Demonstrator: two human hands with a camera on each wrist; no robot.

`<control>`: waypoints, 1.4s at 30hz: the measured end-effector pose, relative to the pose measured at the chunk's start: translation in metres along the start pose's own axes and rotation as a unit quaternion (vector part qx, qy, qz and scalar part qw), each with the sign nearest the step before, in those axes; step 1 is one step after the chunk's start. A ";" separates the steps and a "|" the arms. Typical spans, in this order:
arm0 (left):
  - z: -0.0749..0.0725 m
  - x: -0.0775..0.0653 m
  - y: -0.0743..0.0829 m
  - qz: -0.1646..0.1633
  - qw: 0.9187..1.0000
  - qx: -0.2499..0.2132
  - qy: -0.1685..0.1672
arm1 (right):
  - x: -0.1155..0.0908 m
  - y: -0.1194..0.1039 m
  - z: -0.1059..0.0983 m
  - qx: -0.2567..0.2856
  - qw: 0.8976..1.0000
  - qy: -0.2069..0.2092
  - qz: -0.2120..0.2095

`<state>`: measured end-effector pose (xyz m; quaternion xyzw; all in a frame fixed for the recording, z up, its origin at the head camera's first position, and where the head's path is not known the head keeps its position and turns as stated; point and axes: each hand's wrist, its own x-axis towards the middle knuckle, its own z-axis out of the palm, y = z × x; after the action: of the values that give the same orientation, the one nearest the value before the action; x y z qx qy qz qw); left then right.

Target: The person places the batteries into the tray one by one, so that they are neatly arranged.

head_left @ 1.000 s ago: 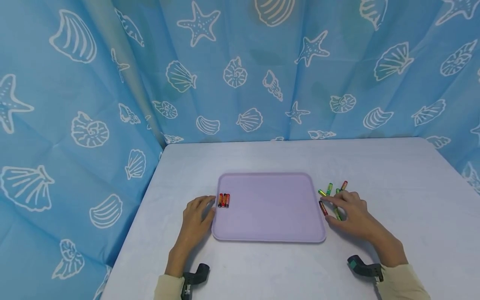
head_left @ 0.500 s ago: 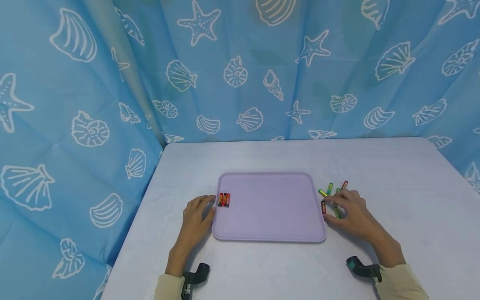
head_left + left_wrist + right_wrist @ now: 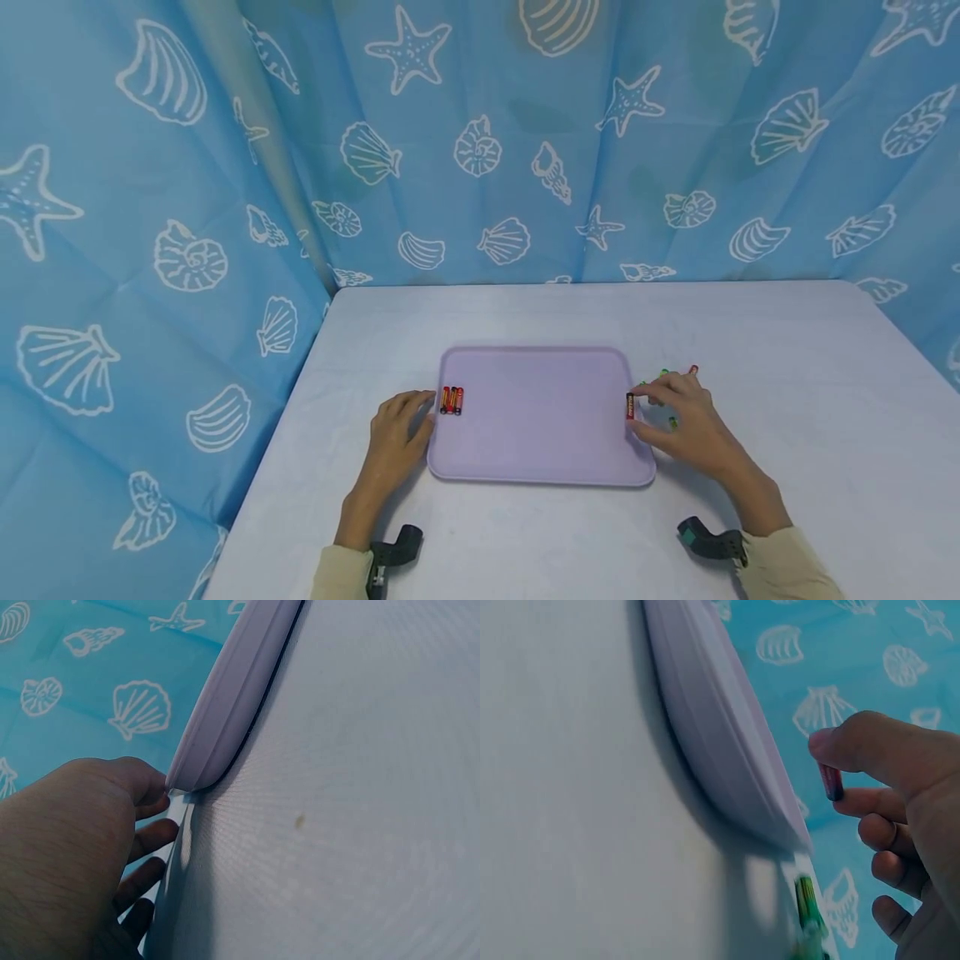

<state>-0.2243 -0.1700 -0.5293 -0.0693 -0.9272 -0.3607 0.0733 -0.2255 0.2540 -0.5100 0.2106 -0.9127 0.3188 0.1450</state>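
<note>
My right hand (image 3: 690, 425) pinches a red and black battery (image 3: 630, 406) by its two ends, between thumb and forefinger. In the right wrist view the held battery (image 3: 830, 781) is raised above the table, and the other fingers are loosely bent. It is over the right rim of a lilac tray (image 3: 540, 417). Several red and black batteries (image 3: 452, 400) lie side by side at the tray's left end. My left hand (image 3: 399, 433) rests beside the tray's left rim with relaxed fingers; in the left wrist view its thumb touches the rim (image 3: 202, 761).
Several green batteries (image 3: 807, 900) lie on the white table right of the tray, mostly hidden behind my right hand in the head view. A red one (image 3: 693, 369) lies among them. A blue shell-patterned curtain (image 3: 502, 167) hangs behind and to the left.
My right hand has picked up a red and black battery from the table and moved it left to the tray's right rim. My left hand has stayed at the left rim.
</note>
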 end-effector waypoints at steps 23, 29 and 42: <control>-0.004 0.001 -0.004 0.006 1.000 0.013 0.011 | 0.039 -0.049 0.073 0.038 0.997 -0.026 -0.056; -0.002 0.003 -0.002 0.005 1.000 0.004 0.008 | 0.050 -0.063 0.085 0.047 0.996 -0.029 -0.066; 0.000 0.002 0.000 0.019 1.000 0.004 0.016 | 0.076 -0.094 0.109 0.032 0.995 -0.066 -0.067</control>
<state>-0.2261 -0.1703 -0.5287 -0.0805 -0.9259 -0.3566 0.0952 -0.2613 0.0952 -0.5133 0.2963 -0.8936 0.3224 0.0984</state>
